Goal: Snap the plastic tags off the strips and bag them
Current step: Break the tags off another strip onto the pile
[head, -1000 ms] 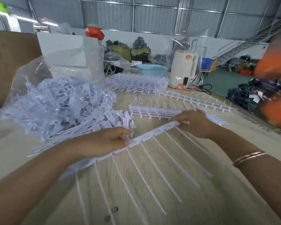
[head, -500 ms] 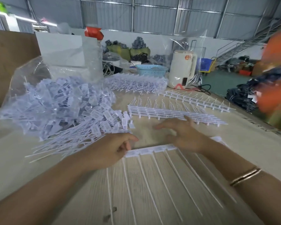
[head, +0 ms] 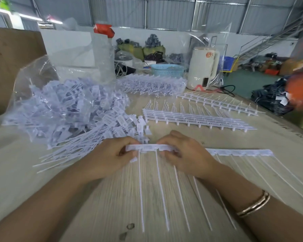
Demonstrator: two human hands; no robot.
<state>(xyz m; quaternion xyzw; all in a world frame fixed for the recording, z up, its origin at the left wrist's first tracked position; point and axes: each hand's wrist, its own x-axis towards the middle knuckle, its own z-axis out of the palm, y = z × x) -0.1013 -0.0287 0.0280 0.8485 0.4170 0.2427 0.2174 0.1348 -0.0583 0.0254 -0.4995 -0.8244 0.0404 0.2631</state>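
Observation:
A white strip of plastic tags lies across the wooden table in front of me, its long thin tails pointing toward me. My left hand pinches the strip's left end. My right hand grips the strip just to the right, a short stretch of it bare between the two hands. The rest of the strip runs out to the right past my right hand. A heap of loose tags spills out of a clear plastic bag at the left.
More uncut strips lie stacked behind my hands, with another strip farther back. A clear bag of strips, a blue basket and a white appliance stand at the back. Brown board rises at the left.
Both hands have come together on the strip's left part. My right hand, flat over the strip before, now grips it. The strip has shifted right and lies level.

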